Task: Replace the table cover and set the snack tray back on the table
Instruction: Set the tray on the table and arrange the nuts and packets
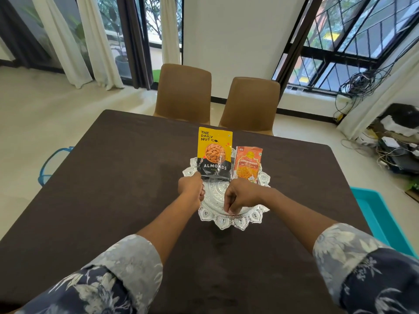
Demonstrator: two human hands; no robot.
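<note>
Nearest lay the floral sleeves (127, 266), both forearms reaching over the brown table cover (102, 189), which was spread flat across the bench. The silver snack tray (240, 222) sat on the cover around the middle of the bench.

The left hand (191, 189) was curled at the lower corner of the almond pouch (215, 152) and appeared to pinch it upright on the tray. The right hand (240, 196) hung with fingers bent down to the tray's near side; I could not tell whether it held anything. Beside the pouch, the garlic bhujia packet (248, 164) leaned over the far rim. Beyond stood two tan chairs (183, 91).

The risk seemed to lie in letting go. The pouch would likely topple without support, and either packet could slide off the far rim. Nudging the tray might ruck the cloth.
</note>
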